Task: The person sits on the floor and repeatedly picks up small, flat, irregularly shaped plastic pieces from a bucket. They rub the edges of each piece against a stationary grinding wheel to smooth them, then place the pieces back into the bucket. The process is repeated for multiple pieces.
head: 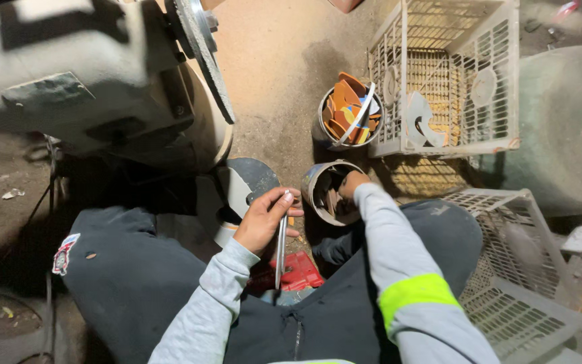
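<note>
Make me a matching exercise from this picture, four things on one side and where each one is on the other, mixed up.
Things:
1. left hand
2. right hand
3. orange pieces
4. white crate

Places:
A. inside the far metal can
B. reaching into the near metal can
C. on the ground right of the far can
D. holding a thin metal strip

Pairs: 1-D, 2-B, 3-A, 4-C

The person wore a light grey long-sleeved top (203,317) with ribbed cuffs; a bright yellow-green reflective band (415,293) circled the right sleeve. The dark trousers (129,269) carried a small red, white and blue patch (65,254) on the left leg.
</note>
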